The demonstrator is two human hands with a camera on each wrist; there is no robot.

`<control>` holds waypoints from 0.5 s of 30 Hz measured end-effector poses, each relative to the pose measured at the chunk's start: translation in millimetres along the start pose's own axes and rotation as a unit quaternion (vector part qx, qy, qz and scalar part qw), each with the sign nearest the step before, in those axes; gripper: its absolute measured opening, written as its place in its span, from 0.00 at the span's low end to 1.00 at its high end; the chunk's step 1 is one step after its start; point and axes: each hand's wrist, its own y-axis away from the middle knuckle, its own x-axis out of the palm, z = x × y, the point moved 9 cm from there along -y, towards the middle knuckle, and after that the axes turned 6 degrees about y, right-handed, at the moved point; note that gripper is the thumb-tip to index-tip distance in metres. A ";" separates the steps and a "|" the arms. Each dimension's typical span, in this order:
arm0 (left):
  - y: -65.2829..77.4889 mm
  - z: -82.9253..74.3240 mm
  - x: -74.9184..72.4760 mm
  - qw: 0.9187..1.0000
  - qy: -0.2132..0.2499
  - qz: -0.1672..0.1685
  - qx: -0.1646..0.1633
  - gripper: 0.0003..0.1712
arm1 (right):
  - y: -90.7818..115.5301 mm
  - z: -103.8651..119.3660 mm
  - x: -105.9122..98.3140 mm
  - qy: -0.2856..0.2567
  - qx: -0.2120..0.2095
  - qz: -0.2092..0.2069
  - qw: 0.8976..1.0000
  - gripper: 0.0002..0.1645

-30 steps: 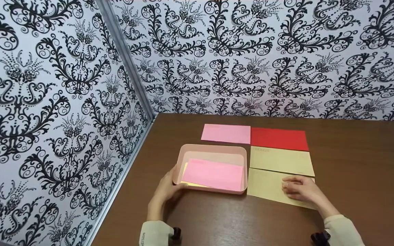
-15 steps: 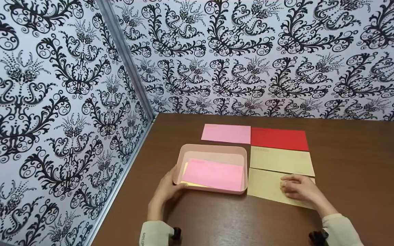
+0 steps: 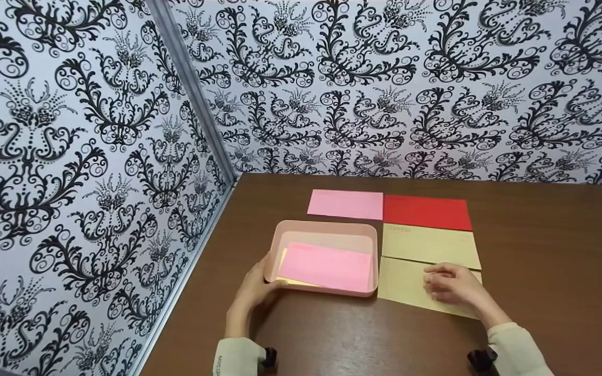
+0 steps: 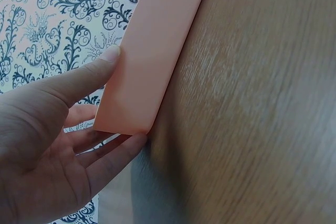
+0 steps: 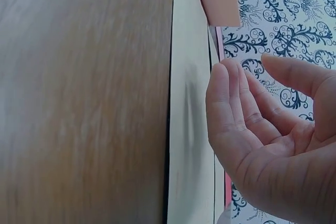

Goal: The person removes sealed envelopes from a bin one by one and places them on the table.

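My left hand [image 3: 253, 287] holds the left front corner of a pink plastic tray [image 3: 327, 226]. In the left wrist view the thumb lies on the tray's rim and the fingertips reach its bottom edge. Inside the tray, a pink envelope [image 3: 327, 266] covers most of a yellow one [image 3: 297, 282]. My right hand [image 3: 452, 286] hovers close over the nearest pale yellow envelope [image 3: 400, 282], its fingers loosely bent and nothing between them and the thumb. Just behind lies a second pale yellow envelope [image 3: 429, 244].
Farther back on the brown wooden table [image 3: 546, 250] are a red envelope [image 3: 426, 212] and a pink envelope [image 3: 346, 204], side by side. Patterned white-and-black walls stand behind the table and along its left side.
Over the nearest yellow envelope, my right hand has drifted slightly left. My left hand and the tray have stayed in place.
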 end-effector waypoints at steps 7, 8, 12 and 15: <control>0.4 -0.8 0.0 1.000 0.002 0.002 -0.001 0.52 | -2.4 9.2 3.3 0.013 -0.014 -0.006 1.000 0.28; 0.5 -1.0 0.0 1.000 0.002 0.002 0.000 0.52 | -2.6 10.1 3.9 0.014 -0.015 -0.007 1.000 0.28; 0.9 -0.4 0.2 1.000 0.004 0.002 -0.002 0.52 | -3.3 13.2 6.5 0.017 -0.019 -0.007 1.000 0.27; 1.3 -1.0 0.2 1.000 0.003 0.002 0.000 0.52 | -4.2 16.1 8.0 0.017 -0.024 -0.003 1.000 0.27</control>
